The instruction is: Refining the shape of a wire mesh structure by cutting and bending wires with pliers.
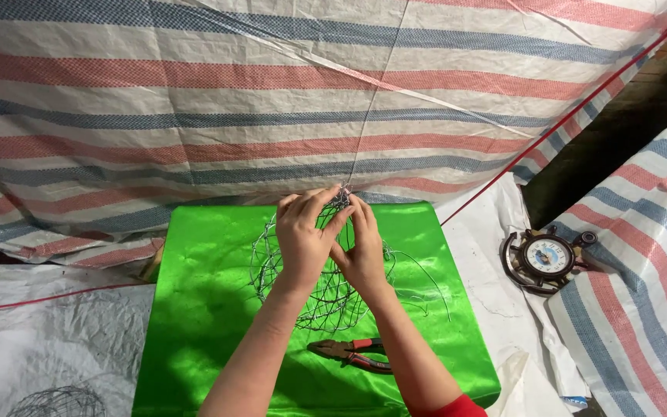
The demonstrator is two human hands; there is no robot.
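From the head camera, your left hand (303, 235) and right hand (362, 251) pinch the top of the wire ball (314, 278), fingers closed on its strands to steady it upright on the green worktop (194, 324). The pliers (351, 354) lie beside your forearms, within reach.

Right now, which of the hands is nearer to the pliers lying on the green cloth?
The right hand. It works low on the wire ball, above the red-handled pliers. The left hand grips the ball's top, higher up and farther away. Neither touches the pliers.
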